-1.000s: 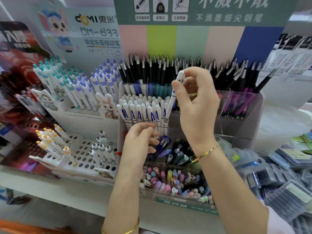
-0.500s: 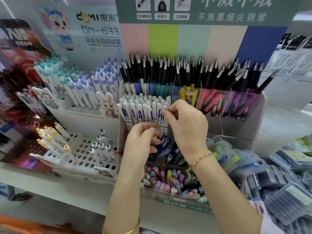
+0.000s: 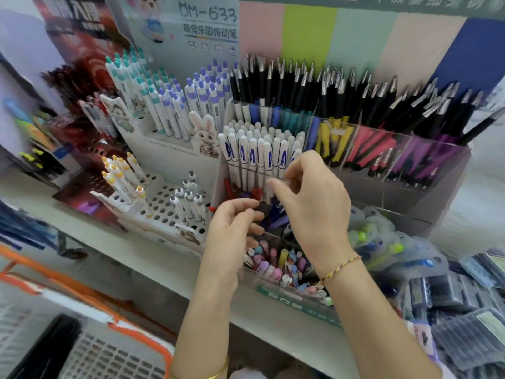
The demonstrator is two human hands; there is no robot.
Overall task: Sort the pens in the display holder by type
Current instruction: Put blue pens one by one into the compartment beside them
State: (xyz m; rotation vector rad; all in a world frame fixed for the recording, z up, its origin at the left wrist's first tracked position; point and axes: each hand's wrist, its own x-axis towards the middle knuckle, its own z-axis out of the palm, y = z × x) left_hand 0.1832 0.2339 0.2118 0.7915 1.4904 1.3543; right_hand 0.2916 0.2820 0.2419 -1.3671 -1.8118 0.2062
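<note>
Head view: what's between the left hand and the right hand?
In the head view, blue and purple pens in the display holder fill the gap between the left hand and the right hand.

The display holder (image 3: 437, 160) was clear, glossy plastic with smooth walls. The white pens (image 3: 257, 157) had shiny plastic barrels. The black pens (image 3: 300, 86) looked matt, with bright metal clips. The pen stand (image 3: 164, 203) was white plastic pierced with holes. The backboard (image 3: 207, 28) was printed card with a slight sheen. One wrist wore a woven thread bracelet (image 3: 341, 265), the other a polished gold-coloured metal bangle (image 3: 216, 374).
</note>
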